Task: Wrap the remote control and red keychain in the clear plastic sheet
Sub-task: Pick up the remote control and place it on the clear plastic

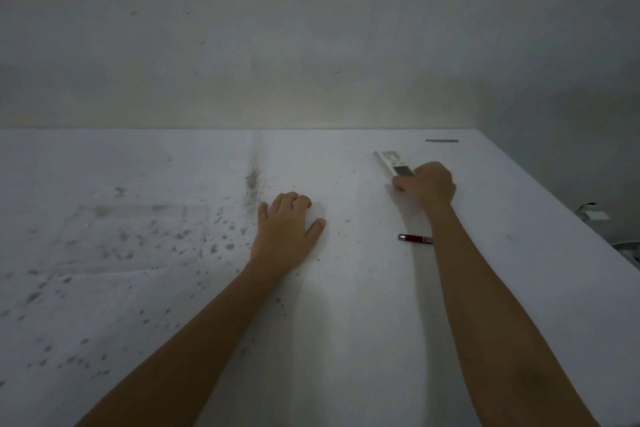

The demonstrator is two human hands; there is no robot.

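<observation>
A white remote control (391, 159) lies at the far right of the white table (346, 305), its near end under my right hand (429, 185), whose fingers are closed around it. The red keychain (414, 238), with a silver tip, lies on the table just left of my right forearm. My left hand (285, 230) rests flat on the table near the middle, fingers slightly apart, holding nothing. A faint rectangular outline at the left may be the clear plastic sheet (131, 236); I cannot tell for sure.
The table is stained with dark specks across its left half. A small dark strip (441, 140) lies near the far right corner. A wall stands right behind the table. The table's right edge runs diagonally, with a white object (595, 215) beyond it.
</observation>
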